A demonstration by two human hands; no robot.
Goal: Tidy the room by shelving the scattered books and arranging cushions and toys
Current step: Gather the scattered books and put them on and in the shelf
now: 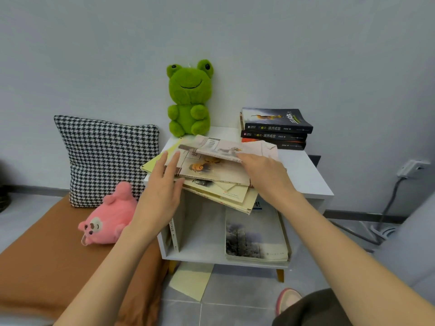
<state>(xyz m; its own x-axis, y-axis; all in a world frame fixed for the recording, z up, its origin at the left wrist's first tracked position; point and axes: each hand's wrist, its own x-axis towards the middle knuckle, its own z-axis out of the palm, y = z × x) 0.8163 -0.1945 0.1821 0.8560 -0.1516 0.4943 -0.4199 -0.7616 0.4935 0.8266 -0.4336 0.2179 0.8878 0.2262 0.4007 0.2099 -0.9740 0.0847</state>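
Leftward, a brown mat [35,255] lies beside the white cabinet [313,180]. The checked cushion [106,156] stands upright on the mat, with a pink plush toy [108,220] on its side before it. On the cabinet's surface sit a green frog toy [189,100], a messy book pile [211,175] overhanging the front edge, and a dark book stack [275,128]. The left grip [162,184], fingers straight, touches the pile's left edge; the right grip [266,175] lies flat on top, holding nothing.

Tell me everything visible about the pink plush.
The pink plush is a fluffy, bear-like toy with round ears, a pale muzzle, a dark nose and a loop hanging by its face. It lies on its side on the brown bench, face toward the picture's lower left, its back seemingly against the checked cushion. The left arm hides its far edge.
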